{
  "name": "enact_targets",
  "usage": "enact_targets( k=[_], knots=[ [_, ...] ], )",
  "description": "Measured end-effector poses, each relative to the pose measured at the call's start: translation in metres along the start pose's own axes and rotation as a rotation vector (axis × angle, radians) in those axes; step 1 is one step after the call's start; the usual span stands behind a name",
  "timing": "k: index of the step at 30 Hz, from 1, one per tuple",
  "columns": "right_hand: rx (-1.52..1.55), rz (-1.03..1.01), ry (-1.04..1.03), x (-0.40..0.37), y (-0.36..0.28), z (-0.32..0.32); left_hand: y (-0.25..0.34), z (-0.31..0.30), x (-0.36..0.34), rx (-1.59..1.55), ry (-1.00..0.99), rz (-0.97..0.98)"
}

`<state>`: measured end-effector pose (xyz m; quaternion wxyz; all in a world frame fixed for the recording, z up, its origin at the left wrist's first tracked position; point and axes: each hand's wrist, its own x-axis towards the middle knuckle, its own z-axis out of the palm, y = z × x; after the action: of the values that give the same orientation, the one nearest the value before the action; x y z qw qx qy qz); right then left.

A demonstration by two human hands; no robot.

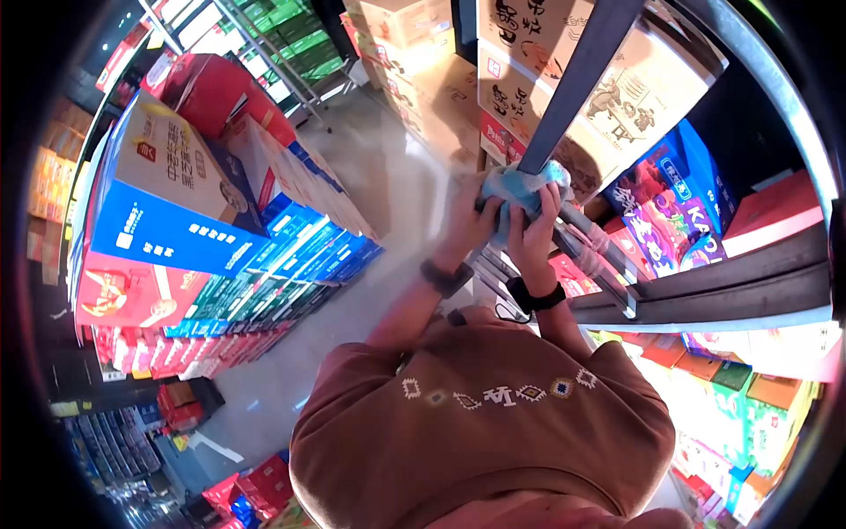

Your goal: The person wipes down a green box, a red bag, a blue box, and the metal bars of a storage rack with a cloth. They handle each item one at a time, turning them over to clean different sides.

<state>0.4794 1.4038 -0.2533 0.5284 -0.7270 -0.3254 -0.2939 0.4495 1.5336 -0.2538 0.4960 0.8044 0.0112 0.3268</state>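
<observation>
A light blue, crumpled cloth is wrapped around a dark metal post that runs up from the shelf frame. My left hand is closed on the cloth's left side, its fingers partly hidden behind the post. On the other side, my right hand presses the cloth to the post with curled fingers. Both wrists carry dark bands. Below the hands, metal bars partly covered with clear wrap slant toward a dark shelf beam.
Stacked cartons stand behind the post, with more brown boxes at the back. A blue and purple snack package sits on the right-hand shelf. To the left rises a tall pile of gift boxes. Grey floor runs between.
</observation>
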Motion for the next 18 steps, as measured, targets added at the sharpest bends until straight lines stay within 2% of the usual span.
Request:
enact_targets(
  k=[3,4,5,8,11,14,15,16,18],
  knots=[
    [-0.071,-0.118,0.059,0.024,-0.006,-0.004,0.012,-0.005,0.023,0.003,0.012,0.092],
    [-0.133,-0.035,0.028,0.035,-0.012,-0.009,0.032,-0.010,0.037,-0.046,0.009,0.093],
    [-0.152,-0.047,0.078,0.049,-0.019,-0.010,0.052,-0.015,0.051,-0.095,0.004,0.089],
    [-0.097,-0.062,0.134,0.098,-0.048,-0.022,0.094,-0.024,0.096,-0.175,0.057,0.279],
    [-0.196,-0.092,0.165,0.125,-0.073,-0.028,0.113,-0.031,0.119,-0.383,0.029,0.308],
    [-0.171,-0.122,0.199,0.117,-0.067,-0.022,0.102,-0.032,0.110,-0.348,-0.022,0.293],
    [-0.246,-0.133,0.186,0.103,-0.056,-0.020,0.086,-0.026,0.105,-0.480,-0.075,0.248],
    [-0.319,-0.144,0.174,0.087,-0.045,-0.016,0.076,-0.028,0.096,-0.414,-0.109,0.217],
    [-0.115,0.088,0.150,0.057,-0.036,-0.007,0.039,-0.018,0.070,-0.432,-0.157,0.029]
  ],
)
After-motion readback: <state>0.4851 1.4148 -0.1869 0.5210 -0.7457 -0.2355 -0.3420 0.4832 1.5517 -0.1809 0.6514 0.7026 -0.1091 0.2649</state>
